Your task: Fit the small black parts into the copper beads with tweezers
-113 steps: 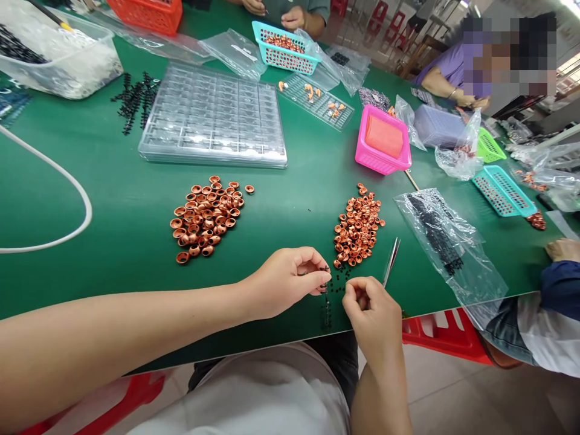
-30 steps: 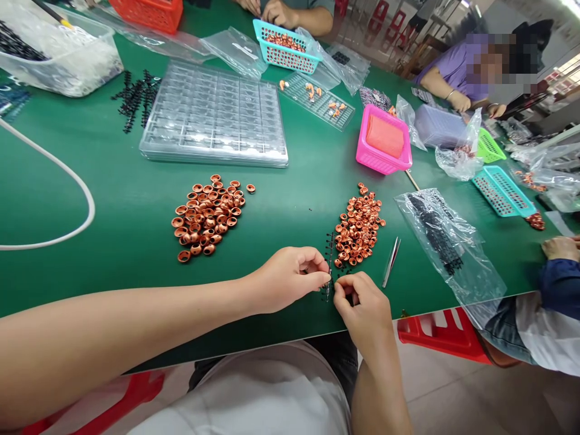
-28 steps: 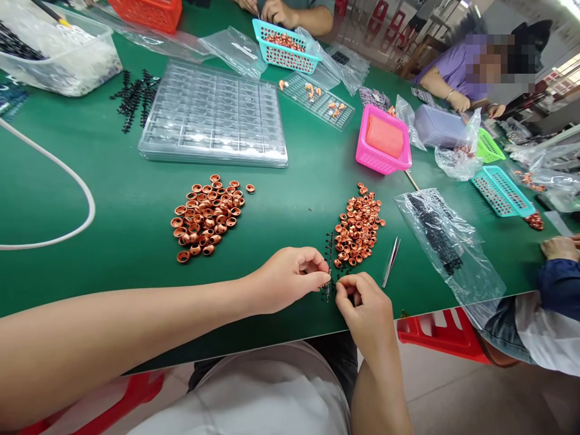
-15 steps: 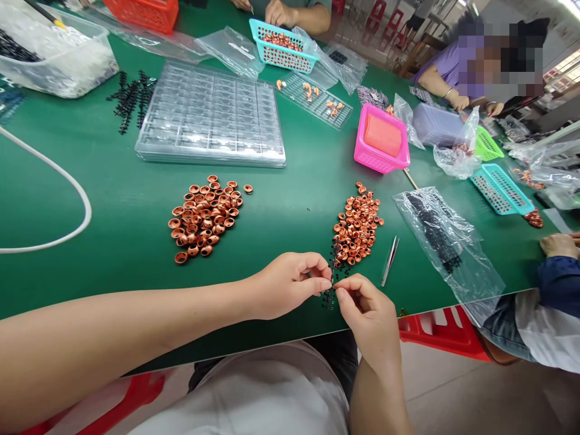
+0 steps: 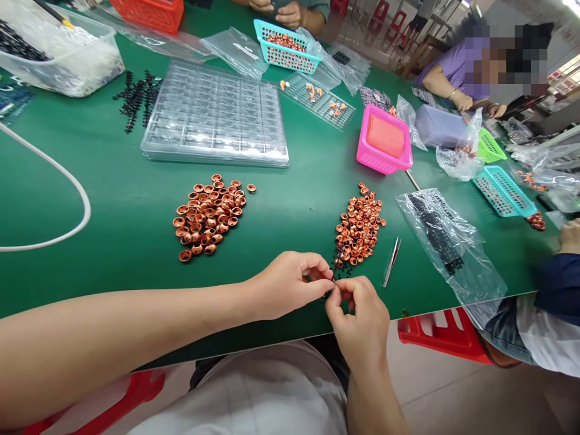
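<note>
The place looked like a workshop for small parts, since a long green table (image 5: 290, 226) bore loose heaps of copper-coloured pieces (image 5: 360, 226), tweezers (image 5: 392, 263), a stack of clear compartment trays (image 5: 217, 121) and a bag of black parts (image 5: 446, 241). Other people worked around the same table, a purple sleeve (image 5: 472, 60) among them, with perforated plastic baskets (image 5: 290, 59) between them and red plastic stools (image 5: 441, 331) on a tiled floor (image 5: 453, 380).

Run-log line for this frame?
left hand: holds black strip | right hand: at black strip, hold unclear | tweezers: on table | nearest copper pile: beyond hands
</note>
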Available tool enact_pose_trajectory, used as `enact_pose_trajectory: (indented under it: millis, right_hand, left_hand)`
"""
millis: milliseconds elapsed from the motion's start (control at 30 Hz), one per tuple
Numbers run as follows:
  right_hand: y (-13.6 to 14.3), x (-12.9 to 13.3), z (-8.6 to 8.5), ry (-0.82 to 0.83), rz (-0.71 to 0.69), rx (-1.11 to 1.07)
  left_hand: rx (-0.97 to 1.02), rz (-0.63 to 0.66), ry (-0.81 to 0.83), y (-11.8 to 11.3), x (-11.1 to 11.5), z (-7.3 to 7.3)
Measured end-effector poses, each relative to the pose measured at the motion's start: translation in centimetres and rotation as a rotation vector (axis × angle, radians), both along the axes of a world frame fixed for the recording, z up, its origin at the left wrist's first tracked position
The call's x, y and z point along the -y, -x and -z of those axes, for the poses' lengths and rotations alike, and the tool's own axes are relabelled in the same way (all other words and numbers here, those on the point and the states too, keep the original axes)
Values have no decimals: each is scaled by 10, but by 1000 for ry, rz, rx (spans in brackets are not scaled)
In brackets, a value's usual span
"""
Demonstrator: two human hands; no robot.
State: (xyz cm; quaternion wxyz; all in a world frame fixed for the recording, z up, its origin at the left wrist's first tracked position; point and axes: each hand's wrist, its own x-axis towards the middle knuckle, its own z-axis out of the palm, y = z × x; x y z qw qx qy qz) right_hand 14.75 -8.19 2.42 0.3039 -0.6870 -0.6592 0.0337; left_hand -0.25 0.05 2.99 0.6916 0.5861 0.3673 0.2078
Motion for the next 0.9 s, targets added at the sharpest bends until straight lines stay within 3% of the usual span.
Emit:
enact_pose_trajectory:
  millis: [100, 233, 433, 667, 900]
  right_hand:
    - [1, 0, 4, -14, 34, 75]
    - [-17, -2, 2, 31, 83, 3]
    - [-42, -2, 0, 214, 46, -29]
    - [-43, -3, 5, 252, 21, -30]
    - [-42, 2, -3, 216, 60, -161]
  left_hand:
    - [-22, -15, -21, 0, 1, 1]
    - [-13, -17, -3, 0, 0, 0]
    - [-6, -4, 12, 0, -2, 0]
    - [9, 5, 57, 0, -4, 2]
    - [96, -2, 142, -1, -4, 2]
